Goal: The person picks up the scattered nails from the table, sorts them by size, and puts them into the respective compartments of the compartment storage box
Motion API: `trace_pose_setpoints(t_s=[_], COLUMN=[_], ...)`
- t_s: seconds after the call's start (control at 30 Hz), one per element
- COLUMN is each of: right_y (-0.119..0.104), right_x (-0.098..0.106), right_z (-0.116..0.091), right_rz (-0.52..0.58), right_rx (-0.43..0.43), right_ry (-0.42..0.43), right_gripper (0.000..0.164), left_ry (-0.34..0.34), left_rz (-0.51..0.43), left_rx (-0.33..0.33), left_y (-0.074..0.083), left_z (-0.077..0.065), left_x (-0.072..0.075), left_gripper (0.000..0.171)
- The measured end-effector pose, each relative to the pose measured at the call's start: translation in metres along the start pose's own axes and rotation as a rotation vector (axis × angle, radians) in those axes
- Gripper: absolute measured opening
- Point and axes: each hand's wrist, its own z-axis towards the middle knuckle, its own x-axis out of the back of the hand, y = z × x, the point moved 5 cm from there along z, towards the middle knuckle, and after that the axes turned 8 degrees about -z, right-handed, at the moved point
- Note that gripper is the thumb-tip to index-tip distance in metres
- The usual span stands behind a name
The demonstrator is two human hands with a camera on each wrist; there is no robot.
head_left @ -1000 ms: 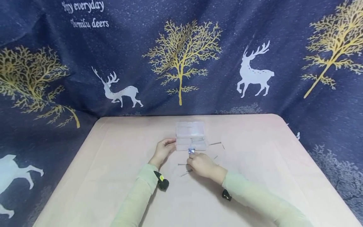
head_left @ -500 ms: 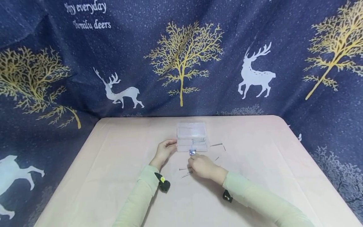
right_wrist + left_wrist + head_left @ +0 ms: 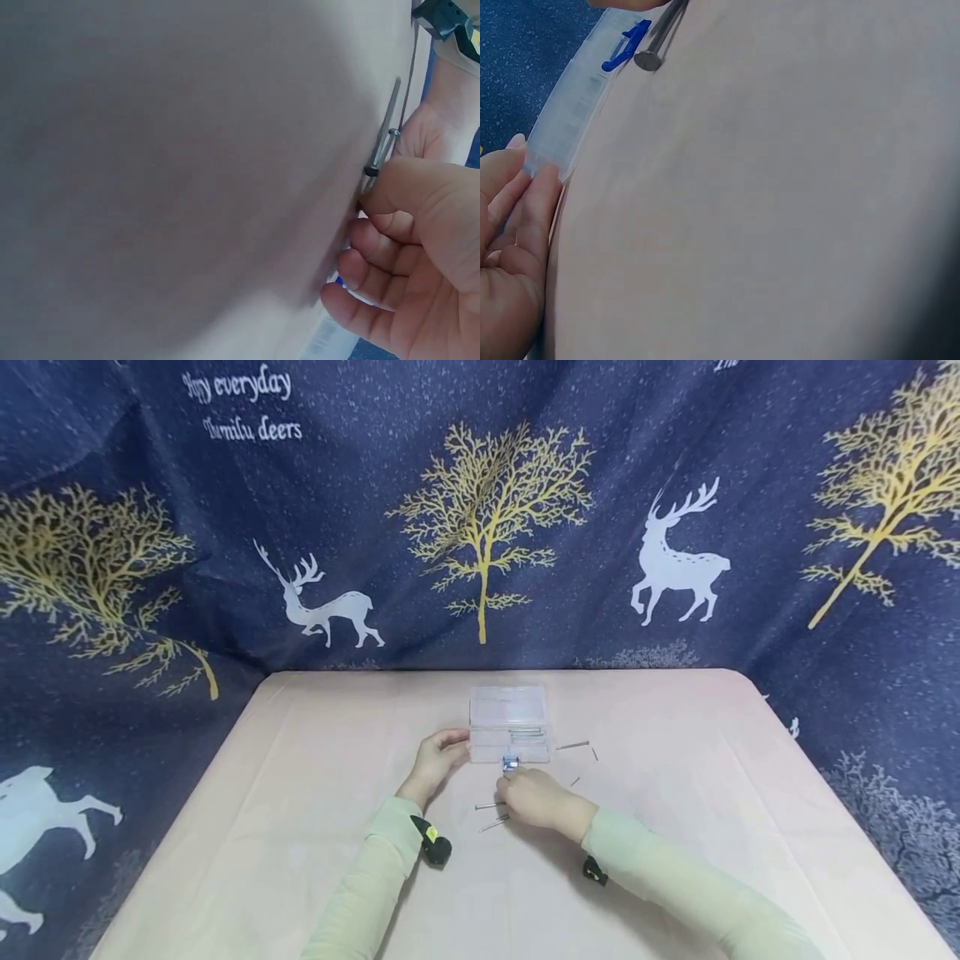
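My left hand [image 3: 433,764] holds the left end of a clear plastic box [image 3: 487,752], thumb and fingers at its side wall. Its lid [image 3: 510,704] stands open at the back, and a blue latch [image 3: 511,763] shows at the front. Several nails lie in the right part of the box. Just in front of it, my right hand [image 3: 534,797] is low over the table, fingers curled. Its thumb and forefinger appear to pinch a nail [image 3: 380,154] among the small group there; their tips partly hide the contact. A broad nail head [image 3: 648,61] shows in the left wrist view.
More loose nails lie right of the box, among them a long nail [image 3: 573,745] and a short nail [image 3: 575,781]. A pink cloth covers the table [image 3: 300,827]. A dark blue curtain [image 3: 420,610] with deer and trees hangs behind.
One nail by my right fingertips has shifted slightly toward me and now lies nearer its neighbour. My right hand has barely moved; my left hand stays at the box. The head view has shifted slightly.
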Motion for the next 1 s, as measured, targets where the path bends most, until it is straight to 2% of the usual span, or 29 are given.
trace_pose_setpoints(t_s=[0.13, 0.3, 0.47, 0.63, 0.87, 1.0], right_y=[0.001, 0.004, 0.006, 0.010, 0.026, 0.036], right_x=[-0.004, -0.005, 0.000, 0.008, 0.023, 0.033], right_z=[0.000, -0.003, -0.008, -0.014, -0.016, -0.016], right_rz=[-0.008, 0.016, 0.074, 0.069, 0.070, 0.072], right_rx=[0.025, 0.070, 0.104, 0.125, 0.129, 0.101], right_ry=[-0.035, -0.037, 0.029, 0.099, 0.145, 0.183], right_gripper=[0.010, 0.010, 0.009, 0.018, 0.020, 0.025], left_ry=[-0.005, -0.004, -0.005, -0.014, -0.024, -0.039], left_rz=[-0.022, -0.004, -0.036, -0.055, -0.001, 0.002], left_rx=[0.006, -0.010, -0.008, -0.020, -0.032, -0.043], left_y=[-0.002, -0.002, -0.002, -0.003, -0.002, -0.003], left_z=[-0.001, -0.001, 0.000, 0.003, 0.003, 0.001], left_x=[-0.002, -0.001, 0.000, 0.001, 0.000, 0.001], left_gripper=[0.031, 0.030, 0.029, 0.028, 0.028, 0.028])
